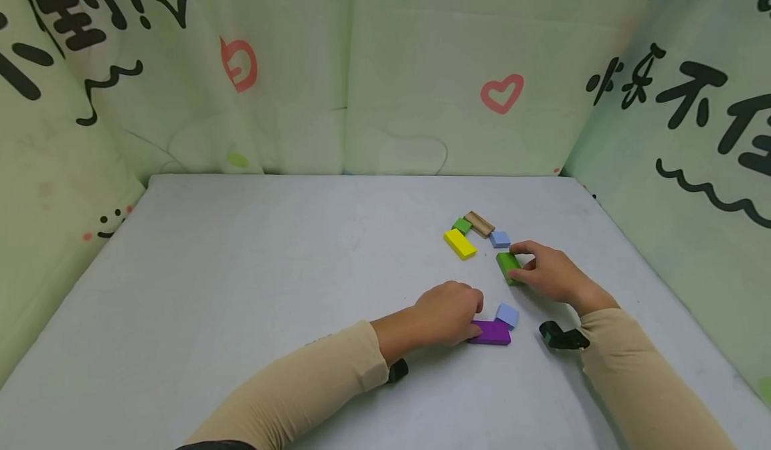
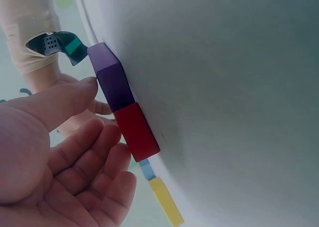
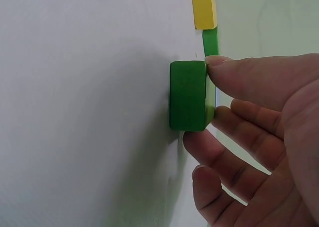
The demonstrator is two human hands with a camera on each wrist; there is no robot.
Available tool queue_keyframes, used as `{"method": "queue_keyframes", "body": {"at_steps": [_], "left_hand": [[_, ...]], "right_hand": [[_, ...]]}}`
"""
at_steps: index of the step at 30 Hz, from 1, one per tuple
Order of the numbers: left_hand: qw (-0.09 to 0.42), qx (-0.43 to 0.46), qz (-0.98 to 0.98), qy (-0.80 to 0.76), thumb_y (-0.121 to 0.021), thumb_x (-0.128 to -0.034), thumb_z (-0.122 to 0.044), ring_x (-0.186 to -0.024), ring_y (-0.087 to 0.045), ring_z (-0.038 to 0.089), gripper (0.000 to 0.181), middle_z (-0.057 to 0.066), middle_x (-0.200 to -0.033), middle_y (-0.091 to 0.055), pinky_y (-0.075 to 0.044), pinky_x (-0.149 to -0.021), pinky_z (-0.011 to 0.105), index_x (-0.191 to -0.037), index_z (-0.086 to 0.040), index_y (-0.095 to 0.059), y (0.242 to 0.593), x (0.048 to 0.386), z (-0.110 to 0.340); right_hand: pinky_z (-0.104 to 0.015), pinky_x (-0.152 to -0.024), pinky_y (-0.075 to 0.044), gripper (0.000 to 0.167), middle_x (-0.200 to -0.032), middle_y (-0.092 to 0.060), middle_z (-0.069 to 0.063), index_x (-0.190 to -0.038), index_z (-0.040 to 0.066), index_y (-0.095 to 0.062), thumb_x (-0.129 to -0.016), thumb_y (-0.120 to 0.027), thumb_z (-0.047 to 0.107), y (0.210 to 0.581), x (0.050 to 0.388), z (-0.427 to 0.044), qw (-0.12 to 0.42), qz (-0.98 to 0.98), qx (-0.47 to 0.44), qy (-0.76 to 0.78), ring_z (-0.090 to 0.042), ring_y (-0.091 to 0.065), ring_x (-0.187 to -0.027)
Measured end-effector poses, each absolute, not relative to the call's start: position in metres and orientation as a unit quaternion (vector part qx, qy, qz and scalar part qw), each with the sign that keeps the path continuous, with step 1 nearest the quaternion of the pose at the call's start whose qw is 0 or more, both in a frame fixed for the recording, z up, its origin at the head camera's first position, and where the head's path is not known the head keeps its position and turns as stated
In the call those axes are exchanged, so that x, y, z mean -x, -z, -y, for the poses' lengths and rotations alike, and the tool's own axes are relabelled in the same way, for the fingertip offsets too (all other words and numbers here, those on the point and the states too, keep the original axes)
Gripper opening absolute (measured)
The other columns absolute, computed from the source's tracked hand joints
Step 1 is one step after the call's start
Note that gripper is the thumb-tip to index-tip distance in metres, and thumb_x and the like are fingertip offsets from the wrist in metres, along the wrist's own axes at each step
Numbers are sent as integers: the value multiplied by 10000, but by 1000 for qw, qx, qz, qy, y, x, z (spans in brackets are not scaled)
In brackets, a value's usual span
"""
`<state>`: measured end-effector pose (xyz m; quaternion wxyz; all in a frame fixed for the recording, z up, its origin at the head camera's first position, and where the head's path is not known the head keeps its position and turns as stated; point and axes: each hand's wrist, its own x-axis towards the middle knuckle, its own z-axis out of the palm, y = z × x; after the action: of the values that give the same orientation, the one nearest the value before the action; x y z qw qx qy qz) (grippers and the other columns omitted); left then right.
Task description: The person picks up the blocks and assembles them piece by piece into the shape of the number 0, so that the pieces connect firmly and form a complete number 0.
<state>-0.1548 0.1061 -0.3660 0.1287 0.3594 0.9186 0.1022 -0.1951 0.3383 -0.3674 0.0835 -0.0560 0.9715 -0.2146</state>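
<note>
On the right part of the table, my left hand [image 1: 448,313] has its thumb against a purple block [image 1: 490,333] and its bent fingers beside a red block [image 2: 138,132]. The red block meets the purple one end to end; in the head view my hand hides it. A light blue block [image 1: 507,315] touches the purple block's far right corner. Farther back, my right hand [image 1: 554,276] pinches a green block [image 3: 188,95] between thumb and fingers, low over or on the table. Just beyond its index finger lies another light blue block [image 1: 500,239].
A brown wooden block [image 1: 480,224], a small green block [image 1: 462,226] and a yellow block [image 1: 460,244] form a curved row behind the hands. The white table [image 1: 241,269] ends at printed green cloth [image 1: 391,68] at the back and sides.
</note>
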Motion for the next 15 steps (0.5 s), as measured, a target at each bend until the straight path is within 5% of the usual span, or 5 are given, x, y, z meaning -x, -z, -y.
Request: {"method": "queue_keyframes", "body": {"at_steps": [15], "left_hand": [[125,-365,-917,-98,-766,-897,-356,-819,-549,52,288,-99,-945,-658,-458,-712,167,-1118,-187,-690,367,156,-106]], "right_hand": [[-467,-800,-517,563,-1240,-593,-272,-1377,-24,-502,-937,-692,273,370,194,-333,91,-970,46,220,-333,-605,-960]]}}
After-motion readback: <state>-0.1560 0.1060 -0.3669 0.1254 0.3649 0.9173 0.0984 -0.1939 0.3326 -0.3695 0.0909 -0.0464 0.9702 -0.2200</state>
